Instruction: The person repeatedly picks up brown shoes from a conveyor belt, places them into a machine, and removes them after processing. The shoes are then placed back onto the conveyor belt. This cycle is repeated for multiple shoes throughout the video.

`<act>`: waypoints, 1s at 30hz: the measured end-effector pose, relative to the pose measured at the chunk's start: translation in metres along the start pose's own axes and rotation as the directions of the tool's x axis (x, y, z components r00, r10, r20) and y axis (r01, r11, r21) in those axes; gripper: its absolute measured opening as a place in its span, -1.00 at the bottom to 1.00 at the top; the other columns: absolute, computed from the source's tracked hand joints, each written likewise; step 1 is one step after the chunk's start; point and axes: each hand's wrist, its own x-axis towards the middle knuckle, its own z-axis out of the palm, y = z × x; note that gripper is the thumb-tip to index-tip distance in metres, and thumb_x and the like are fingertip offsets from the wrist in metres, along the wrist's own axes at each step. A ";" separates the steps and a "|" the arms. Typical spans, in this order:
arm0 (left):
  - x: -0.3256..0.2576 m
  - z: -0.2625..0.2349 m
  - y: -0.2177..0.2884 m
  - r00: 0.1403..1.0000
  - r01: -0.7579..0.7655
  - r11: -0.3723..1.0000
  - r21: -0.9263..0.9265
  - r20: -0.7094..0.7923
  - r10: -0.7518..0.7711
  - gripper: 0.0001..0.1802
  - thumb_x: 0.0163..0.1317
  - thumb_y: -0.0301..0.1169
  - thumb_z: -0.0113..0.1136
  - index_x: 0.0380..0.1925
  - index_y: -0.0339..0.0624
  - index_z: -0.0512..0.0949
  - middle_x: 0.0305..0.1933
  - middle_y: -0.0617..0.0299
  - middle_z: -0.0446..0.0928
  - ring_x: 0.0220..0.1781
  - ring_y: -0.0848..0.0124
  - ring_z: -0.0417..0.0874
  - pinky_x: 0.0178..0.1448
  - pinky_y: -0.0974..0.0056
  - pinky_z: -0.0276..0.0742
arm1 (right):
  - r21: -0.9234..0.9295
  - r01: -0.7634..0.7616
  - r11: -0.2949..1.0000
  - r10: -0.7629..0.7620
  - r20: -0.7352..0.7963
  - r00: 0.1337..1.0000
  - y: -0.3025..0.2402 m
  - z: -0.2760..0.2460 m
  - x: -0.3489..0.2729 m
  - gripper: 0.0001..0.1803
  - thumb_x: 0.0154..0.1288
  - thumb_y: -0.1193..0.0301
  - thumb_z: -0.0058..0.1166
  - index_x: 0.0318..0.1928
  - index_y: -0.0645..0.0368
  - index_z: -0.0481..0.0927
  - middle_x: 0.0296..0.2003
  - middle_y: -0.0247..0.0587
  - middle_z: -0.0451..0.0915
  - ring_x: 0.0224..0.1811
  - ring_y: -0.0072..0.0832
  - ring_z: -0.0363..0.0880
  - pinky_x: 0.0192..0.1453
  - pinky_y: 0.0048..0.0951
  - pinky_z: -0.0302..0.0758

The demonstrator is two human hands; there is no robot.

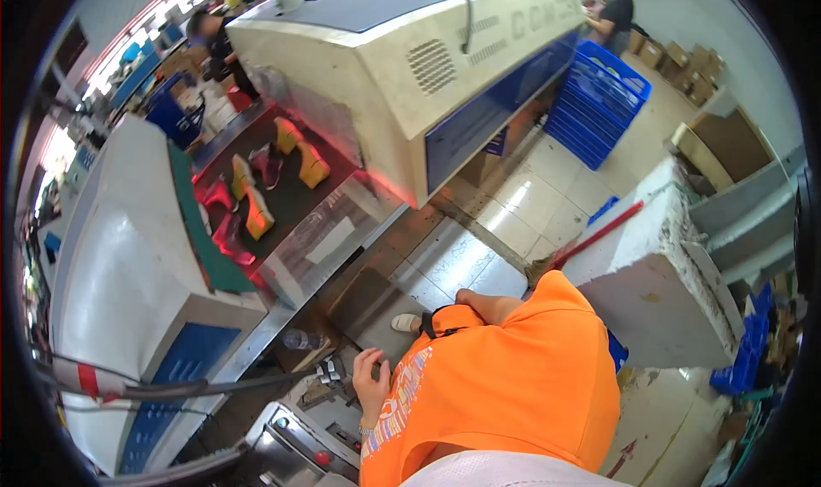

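One hand (370, 383), the left, fingers spread loose on the grey machine (321, 431); right hidden; press flat, steady

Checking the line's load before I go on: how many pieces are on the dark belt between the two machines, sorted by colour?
Yellow pieces: 4
Pink-red shoes: 3
Total on the belt: 7
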 end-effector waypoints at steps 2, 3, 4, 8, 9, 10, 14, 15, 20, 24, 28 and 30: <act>-0.002 -0.009 0.008 0.980 0.114 0.990 -0.085 -0.151 -0.126 -0.81 -0.02 -0.58 0.14 -0.33 -0.26 0.51 -0.18 0.09 0.47 -0.17 0.24 0.51 -0.09 0.28 0.40 | -0.064 0.052 0.997 -0.050 0.039 0.998 -0.005 -0.004 0.004 -0.68 -0.04 0.19 -0.01 -0.38 0.13 0.64 -0.25 -0.02 0.57 -0.20 -0.22 0.56 -0.16 -0.28 0.47; -0.003 -0.013 0.007 0.970 0.106 0.992 -0.066 -0.212 -0.118 -0.83 -0.01 -0.59 0.13 -0.34 -0.27 0.51 -0.19 0.09 0.48 -0.18 0.24 0.51 -0.10 0.29 0.40 | -0.099 0.075 0.992 -0.069 0.060 0.996 -0.007 -0.008 0.006 -0.68 -0.04 0.19 -0.01 -0.38 0.13 0.64 -0.25 -0.02 0.57 -0.20 -0.22 0.56 -0.16 -0.28 0.47; -0.003 -0.015 0.006 0.958 0.100 0.994 -0.042 -0.267 -0.107 -0.84 0.00 -0.59 0.13 -0.35 -0.28 0.50 -0.20 0.09 0.48 -0.18 0.25 0.52 -0.11 0.30 0.40 | -0.131 0.085 0.988 -0.075 0.081 0.994 -0.007 -0.008 0.009 -0.68 -0.04 0.19 -0.01 -0.38 0.12 0.64 -0.25 -0.02 0.57 -0.20 -0.22 0.56 -0.16 -0.28 0.47; -0.015 -0.034 0.008 0.853 0.166 0.985 -0.040 -0.496 -0.164 -0.96 0.06 -0.57 0.11 -0.45 -0.30 0.49 -0.24 0.10 0.51 -0.24 0.29 0.54 -0.17 0.33 0.42 | -0.373 0.247 0.895 -0.170 0.227 0.959 -0.024 -0.021 0.024 -0.68 -0.04 0.18 -0.01 -0.38 0.12 0.64 -0.26 -0.02 0.57 -0.21 -0.22 0.56 -0.17 -0.28 0.47; -0.020 -0.037 0.007 0.822 0.173 0.984 -0.045 -0.544 -0.170 -0.97 0.07 -0.56 0.12 -0.47 -0.30 0.49 -0.25 0.10 0.51 -0.25 0.30 0.54 -0.18 0.34 0.42 | -0.459 0.328 0.826 -0.220 0.273 0.937 -0.031 -0.026 0.029 -0.68 -0.03 0.18 -0.02 -0.38 0.11 0.64 -0.26 -0.02 0.57 -0.21 -0.22 0.56 -0.17 -0.28 0.47; -0.020 -0.042 0.014 0.781 0.204 0.976 -0.079 -0.588 -0.210 -0.94 0.11 -0.54 0.08 -0.50 -0.31 0.48 -0.26 0.10 0.52 -0.26 0.34 0.54 -0.19 0.36 0.43 | -0.552 0.423 0.719 -0.291 0.313 0.904 -0.040 -0.028 0.032 -0.70 -0.03 0.19 -0.03 -0.40 0.09 0.65 -0.29 -0.03 0.58 -0.24 -0.23 0.57 -0.20 -0.29 0.48; -0.046 -0.051 0.015 0.610 0.191 0.957 -0.220 -0.737 -0.291 -0.79 0.20 -0.49 -0.04 -0.56 -0.34 0.49 -0.27 0.10 0.55 -0.29 0.37 0.55 -0.20 0.37 0.44 | -0.758 0.627 0.179 -0.451 0.503 0.737 -0.087 -0.034 0.053 -0.78 -0.04 0.25 -0.02 -0.48 0.03 0.66 -0.40 -0.11 0.60 -0.35 -0.30 0.59 -0.29 -0.31 0.49; -0.055 -0.053 0.017 0.562 0.204 0.949 -0.242 -0.764 -0.316 -0.77 0.20 -0.49 -0.06 -0.58 -0.35 0.49 -0.28 0.11 0.55 -0.29 0.36 0.55 -0.20 0.37 0.44 | -0.736 0.662 0.144 -0.453 0.545 0.705 -0.104 -0.033 0.057 -0.79 -0.04 0.25 -0.01 -0.49 0.04 0.65 -0.43 -0.14 0.61 -0.41 -0.33 0.59 -0.35 -0.31 0.49; -0.097 -0.057 0.022 0.376 0.292 0.930 -0.222 -0.868 -0.325 -0.67 0.23 -0.47 -0.14 -0.63 -0.36 0.52 -0.31 0.11 0.55 -0.30 0.37 0.55 -0.21 0.37 0.43 | -0.217 0.456 0.863 -0.377 0.324 0.868 -0.195 -0.026 0.058 -0.83 0.00 0.37 0.00 -0.60 0.13 0.58 -0.64 -0.30 0.55 -0.67 -0.54 0.48 -0.65 -0.47 0.41; -0.118 -0.058 0.037 0.179 0.427 0.887 -0.172 -0.946 -0.270 -0.88 0.14 -0.50 0.05 -0.46 -0.32 0.54 -0.41 0.19 0.52 -0.38 0.45 0.52 -0.28 0.40 0.41 | 0.130 0.725 0.676 -0.734 0.208 0.647 -0.291 -0.008 0.050 -0.77 0.06 0.35 0.07 -0.63 0.20 0.54 -0.69 -0.31 0.50 -0.70 -0.60 0.42 -0.63 -0.50 0.36; -0.145 -0.047 0.051 -0.104 0.332 0.843 -0.423 -0.905 -0.413 -0.95 0.08 -0.53 0.15 -0.43 -0.27 0.52 -0.56 0.31 0.47 -0.65 0.65 0.36 -0.59 0.51 0.26 | 0.201 0.847 0.493 -0.870 0.118 0.478 -0.421 0.010 -0.025 -0.67 0.14 0.28 0.05 -0.67 0.22 0.50 -0.72 -0.33 0.48 -0.65 -0.63 0.40 -0.53 -0.52 0.34; -0.150 -0.043 0.060 -0.196 0.350 0.841 -0.413 -0.910 -0.365 -0.91 0.15 -0.47 0.09 -0.47 -0.27 0.51 -0.62 0.33 0.46 -0.71 0.71 0.29 -0.68 0.53 0.17 | 0.278 0.842 0.462 -0.886 0.106 0.451 -0.468 0.026 -0.053 -0.66 0.16 0.27 0.02 -0.65 0.23 0.49 -0.69 -0.31 0.48 -0.60 -0.60 0.41 -0.44 -0.52 0.36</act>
